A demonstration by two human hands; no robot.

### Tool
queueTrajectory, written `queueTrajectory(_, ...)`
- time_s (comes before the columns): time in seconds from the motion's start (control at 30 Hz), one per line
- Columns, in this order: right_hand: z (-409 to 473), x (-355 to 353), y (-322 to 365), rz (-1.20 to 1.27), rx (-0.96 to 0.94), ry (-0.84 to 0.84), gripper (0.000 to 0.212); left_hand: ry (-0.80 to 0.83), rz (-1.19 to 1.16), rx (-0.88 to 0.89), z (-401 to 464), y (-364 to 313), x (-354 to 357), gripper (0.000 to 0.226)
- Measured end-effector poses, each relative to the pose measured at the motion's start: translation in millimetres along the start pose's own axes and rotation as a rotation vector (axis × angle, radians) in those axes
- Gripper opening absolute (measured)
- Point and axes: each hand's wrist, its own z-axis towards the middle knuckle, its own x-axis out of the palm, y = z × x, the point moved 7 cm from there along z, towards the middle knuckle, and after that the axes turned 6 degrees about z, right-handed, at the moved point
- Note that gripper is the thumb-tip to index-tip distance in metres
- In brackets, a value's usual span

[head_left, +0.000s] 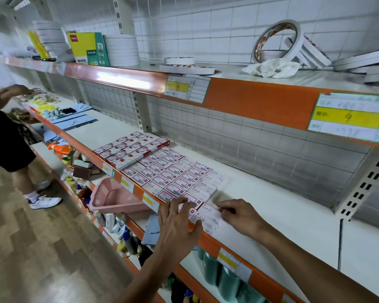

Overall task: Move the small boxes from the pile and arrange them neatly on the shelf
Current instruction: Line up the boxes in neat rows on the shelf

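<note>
Nearest: both forearms reach in from the bottom edge to the front of the middle shelf (282, 206). Left hand (178, 224) is spread flat, fingers apart, palm down over the orange front lip (208, 239), fingertips resting on the closest staple boxes (202, 215). Not gripping anything. Right hand (239, 215) is curled, fingertips pinched on the right edge of those same boxes, w/ the thumb side tucked under; looks like a light hold on the box edge, but can't tell how firm.

Those closest boxes sit at the shelf's front edge, touching the end of the big block of small boxes (175, 178). The block lies flat in tidy rows, running diagonally back along the shelf; white tops w/ red trim, "STAPLES" printed on several. Farther back a 2nd group w/ redder sides (132, 147) is stacked a bit higher, just beside the first.

Below the front lip, a pink plastic basket (116, 197) sticks out from the lower shelf, bottles and odd items around it.

Farther left along the middle shelf: blue card packs (74, 121) and rubber bands (45, 99). Another person (8, 138) in dark clothes and white shoes stands there, hand out over the bands.

Top shelf: tape rolls (276, 40), a crumpled white cloth (271, 67), a yellow-green box (88, 49). Price tags (348, 118) on its orange edge.
</note>
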Motion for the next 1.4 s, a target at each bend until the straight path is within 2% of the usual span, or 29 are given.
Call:
queueTrajectory(0.27,-38.0,-31.1,-19.0,0.01,0.028,-0.141,0.03,-0.002,-0.136,0.151,18.5,-52.0,16.0,0.031)
queueTrajectory(0.5,-117.4,-78.5,-49.1,-0.003,0.205,-0.342,0.029,0.206,-0.2,0.362,20.2,-128.8,41.1,0.04)
queueTrajectory(0.63,-181.9,-102.6,-68.4,-0.032,0.315,-0.458,0.032,0.34,-0.258,0.546,5.0,-186.1,55.9,0.026)
queueTrajectory(0.9,-303.7,-142.0,-94.3,-0.067,0.517,-0.652,0.031,0.508,-0.368,0.774,-41.1,-284.8,70.4,0.029)
queueTrajectory(1.13,-380.6,-166.3,-118.1,-0.063,0.65,-0.74,0.031,0.587,-0.393,0.878,-76.1,-357.0,79.3,0.032)
queueTrajectory(1.4,-431.7,-212.9,-167.2,-0.066,0.735,-0.757,0.03,0.634,-0.391,0.855,-91.5,-434.5,113.1,0.035)
